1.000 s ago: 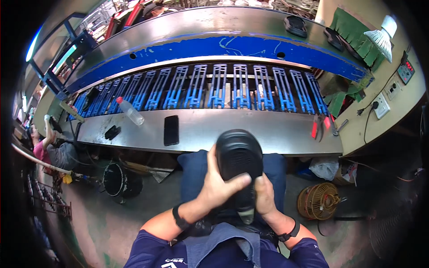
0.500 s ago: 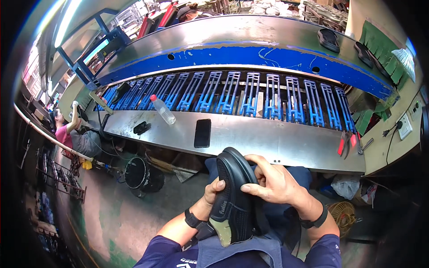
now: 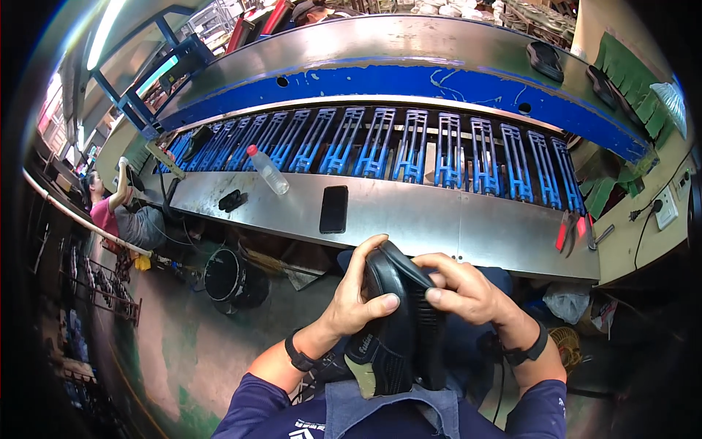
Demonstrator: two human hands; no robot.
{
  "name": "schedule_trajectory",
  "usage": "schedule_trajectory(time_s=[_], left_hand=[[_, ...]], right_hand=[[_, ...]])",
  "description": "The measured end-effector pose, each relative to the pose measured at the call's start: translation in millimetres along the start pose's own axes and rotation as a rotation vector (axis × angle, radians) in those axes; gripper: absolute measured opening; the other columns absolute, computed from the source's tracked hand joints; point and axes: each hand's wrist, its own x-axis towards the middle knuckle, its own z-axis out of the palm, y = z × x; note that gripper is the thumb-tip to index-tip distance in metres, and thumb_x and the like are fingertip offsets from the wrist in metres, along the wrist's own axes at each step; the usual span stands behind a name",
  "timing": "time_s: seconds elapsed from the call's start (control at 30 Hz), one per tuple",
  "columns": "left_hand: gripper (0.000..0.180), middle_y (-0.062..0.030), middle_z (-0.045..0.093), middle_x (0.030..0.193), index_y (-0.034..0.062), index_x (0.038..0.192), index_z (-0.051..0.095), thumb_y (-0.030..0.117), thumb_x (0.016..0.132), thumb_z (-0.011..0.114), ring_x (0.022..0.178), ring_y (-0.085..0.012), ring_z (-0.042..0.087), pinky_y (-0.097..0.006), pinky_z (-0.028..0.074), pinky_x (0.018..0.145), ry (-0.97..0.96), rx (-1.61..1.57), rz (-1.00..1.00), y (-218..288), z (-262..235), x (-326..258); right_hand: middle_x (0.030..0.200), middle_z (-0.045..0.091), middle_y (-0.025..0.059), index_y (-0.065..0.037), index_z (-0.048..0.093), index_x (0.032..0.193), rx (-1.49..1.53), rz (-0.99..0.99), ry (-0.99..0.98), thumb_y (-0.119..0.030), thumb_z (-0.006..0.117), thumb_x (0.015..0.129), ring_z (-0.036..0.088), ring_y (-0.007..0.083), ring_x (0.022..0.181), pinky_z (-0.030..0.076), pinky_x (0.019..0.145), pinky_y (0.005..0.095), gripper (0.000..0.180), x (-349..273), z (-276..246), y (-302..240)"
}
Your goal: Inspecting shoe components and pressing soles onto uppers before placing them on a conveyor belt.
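In front of my lap stands a black shoe, toe up, with a pale greenish heel patch near my apron. Wrapped round its left side is my left hand, the thumb pressing on the upper and the fingertips at the toe. A black sole lies along the shoe's right side, its toe end next to the shoe's toe. My right hand pinches the sole's edge near that end between thumb and fingers. How far the sole touches the shoe lower down is hidden.
Ahead runs a metal bench with a phone, a red-capped bottle and red-handled pliers. Behind it is a row of blue racks. A black bucket stands on the floor; another person sits at far left.
My left hand has shifted up the shoe, its fingers now reaching the toe. The shoe has turned slightly, and my right hand remains on the sole's edge.
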Motion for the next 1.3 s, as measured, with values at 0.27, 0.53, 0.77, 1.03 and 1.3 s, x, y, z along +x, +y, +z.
schedule_trajectory(time_s=[0.27,0.53,0.77,1.03,1.3], left_hand=[[0.099,-0.0179,0.048,0.139,0.0039,0.157,0.024,0.037,0.082,0.079,0.129,-0.0258,0.05,-0.041,0.038,0.112,0.011,0.057,-0.023,-20.1,-1.0,2.6],[0.097,-0.0204,0.054,0.139,0.0053,0.157,0.028,0.039,0.082,0.08,0.13,-0.0311,0.056,-0.045,0.042,0.113,0.078,-0.165,-0.164,-44.2,1.7,6.1],[0.067,-0.022,0.055,0.145,-0.0015,0.149,0.043,0.042,0.102,0.059,0.136,-0.0328,0.054,-0.047,0.045,0.114,-0.244,-0.918,-0.311,-121.8,-8.0,3.9],[0.057,-0.0168,0.069,0.119,0.0033,0.131,0.06,0.052,0.108,0.04,0.101,-0.0258,0.069,-0.043,0.058,0.088,0.011,-0.481,-0.738,-75.4,29.9,49.4],[0.051,-0.0121,0.066,0.122,-0.0044,0.131,0.06,0.037,0.112,0.038,0.113,-0.017,0.062,-0.033,0.047,0.1,0.072,-0.262,0.031,-128.4,23.8,12.6]], right_hand=[[0.062,0.062,0.0227,0.012,0.046,0.122,-0.561,-0.087,0.131,-0.022,0.067,0.091,0.064,0.0416,0.053,0.051,0.051,0.048,0.05,-1.6,30.4,-24.5],[0.066,0.062,0.0129,0.021,0.041,0.139,-0.905,0.05,0.401,-0.02,0.071,0.088,0.063,0.0267,0.051,0.053,0.05,0.0369,0.072,-24.4,86.6,-6.5],[0.128,0.052,0.0369,0.016,0.042,0.142,-1.014,-0.005,0.325,-0.004,0.068,0.079,0.061,0.0425,0.106,0.054,0.087,0.046,0.071,-100.3,128.3,22.8],[0.148,0.045,0.0241,-0.015,0.059,0.14,-1.04,-0.616,0.242,-0.007,0.07,0.079,0.047,0.0432,0.135,0.041,0.109,0.055,0.063,-57.3,73.6,24.2],[0.125,0.067,0.0173,-0.003,0.061,0.136,0.126,0.461,0.487,-0.027,0.068,0.1,0.06,0.0246,0.125,0.045,0.108,0.036,0.044,-27.0,1.4,141.9]])
